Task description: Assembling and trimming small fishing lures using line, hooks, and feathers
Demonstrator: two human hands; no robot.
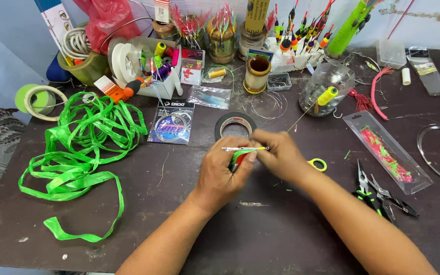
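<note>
My left hand (223, 173) grips a small fishing lure (243, 150) with green and red strips, a thin metal shank sticking out sideways. My right hand (280, 155) pinches the other end of that lure, fingers closed on it, and a thin thread runs from there up to a yellow thread spool (327, 95). Both hands meet above the middle of the dark table (260, 239). A black tape roll (235, 124) lies just beyond them. Yellow-handled scissors (318, 164) peek out behind my right wrist.
A tangle of green plastic ribbon (85, 137) covers the left. A clear packet of pink and green strips (387, 151) and black pliers (380, 196) lie at the right. Jars, floats, spools and a wire packet (171, 122) crowd the back edge.
</note>
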